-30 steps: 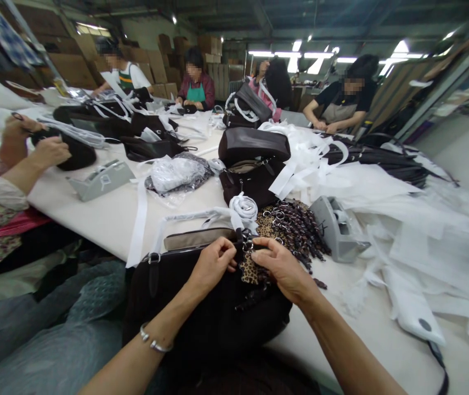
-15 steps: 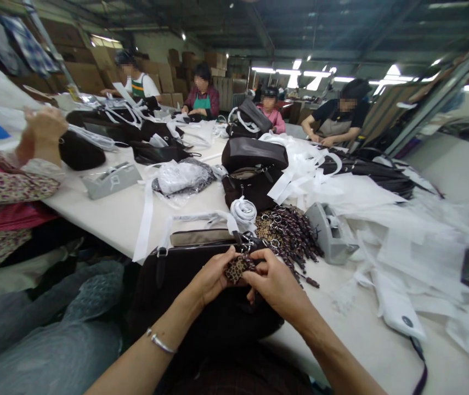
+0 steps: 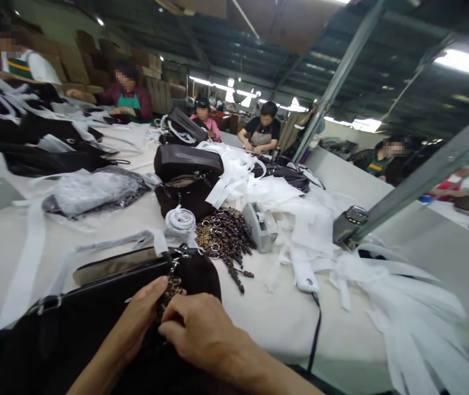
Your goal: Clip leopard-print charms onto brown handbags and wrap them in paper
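Note:
A dark handbag (image 3: pixel 90 312) lies at the table's near edge, with a metal clasp at its right end. From that clasp hangs a leopard-patterned charm (image 3: pixel 172 288). My left hand (image 3: pixel 141 312) grips the charm from the left, thumb on top. My right hand (image 3: pixel 201 329) is closed at the charm's right side, its thumb and fingers pinched on the charm's edge. Part of the charm is hidden behind the fingers. Just beyond the bag, a pile of similar charms with rings (image 3: pixel 228 238) lies beside a white coiled strap (image 3: pixel 180 220).
A grey tape dispenser (image 3: pixel 260 227) stands right of the pile. A white corded device (image 3: pixel 303 271) and white strips (image 3: pixel 407 307) lie farther right. Another dark bag (image 3: pixel 188 164) stands behind. A metal post (image 3: pixel 419 178) rises at the right. Several people work across the table.
The view has swung to the right, so the bag and both hands appear farther left and lower. Both hands remain on the charm. The person at the left edge is out of view.

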Motion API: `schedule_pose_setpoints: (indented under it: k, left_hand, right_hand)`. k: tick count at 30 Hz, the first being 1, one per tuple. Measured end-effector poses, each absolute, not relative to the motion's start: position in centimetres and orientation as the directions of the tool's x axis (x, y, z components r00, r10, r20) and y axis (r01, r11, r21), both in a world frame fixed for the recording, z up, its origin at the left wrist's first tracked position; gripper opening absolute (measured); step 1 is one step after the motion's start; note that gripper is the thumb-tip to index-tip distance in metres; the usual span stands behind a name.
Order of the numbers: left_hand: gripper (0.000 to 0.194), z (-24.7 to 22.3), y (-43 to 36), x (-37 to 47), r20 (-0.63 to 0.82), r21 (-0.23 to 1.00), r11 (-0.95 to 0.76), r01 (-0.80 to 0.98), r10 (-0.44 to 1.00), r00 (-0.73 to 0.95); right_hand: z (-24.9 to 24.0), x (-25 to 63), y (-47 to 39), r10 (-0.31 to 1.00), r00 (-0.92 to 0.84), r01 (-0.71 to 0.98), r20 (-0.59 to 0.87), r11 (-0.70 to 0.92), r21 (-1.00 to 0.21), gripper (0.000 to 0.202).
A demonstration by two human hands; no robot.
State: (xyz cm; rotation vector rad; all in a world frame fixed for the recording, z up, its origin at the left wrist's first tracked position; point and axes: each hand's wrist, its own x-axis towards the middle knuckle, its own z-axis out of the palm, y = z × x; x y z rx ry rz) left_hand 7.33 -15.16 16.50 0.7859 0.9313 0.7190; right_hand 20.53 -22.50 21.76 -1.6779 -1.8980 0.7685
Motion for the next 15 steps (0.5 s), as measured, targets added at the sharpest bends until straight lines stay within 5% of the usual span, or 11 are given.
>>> schedule_pose_setpoints:
  k: [5, 7, 10, 15]
  left_hand:
    - [0.039, 15.4, -15.8, 7.1, -0.504, 0.804, 0.578, -0.136, 0.786, 0.359]
    - [0.042, 15.0, -16.0, 7.2, -0.503, 0.812, 0.568, -0.135, 0.798, 0.331]
    - [0.053, 14.9, -16.1, 7.5, -0.515, 0.809, 0.574, -0.128, 0.797, 0.315]
    - [0.066, 14.8, -16.2, 7.9, -0.556, 0.791, 0.603, -0.106, 0.78, 0.286]
  right_hand:
    - [22.0, 28.6, -22.1, 0.98, 0.108, 0.732, 0.165, 0.034, -0.681, 0.014]
    - [21.6, 34.5, -22.0, 0.961, 0.227, 0.837, 0.161, -0.108, -0.537, 0.018]
    - [21.1, 43.9, -22.1, 0.868, 0.477, 0.876, 0.137, -0.457, -0.152, 0.021]
    - [20.5, 54.5, -22.0, 0.752, 0.643, 0.76, 0.147, -0.65, 0.003, 0.043]
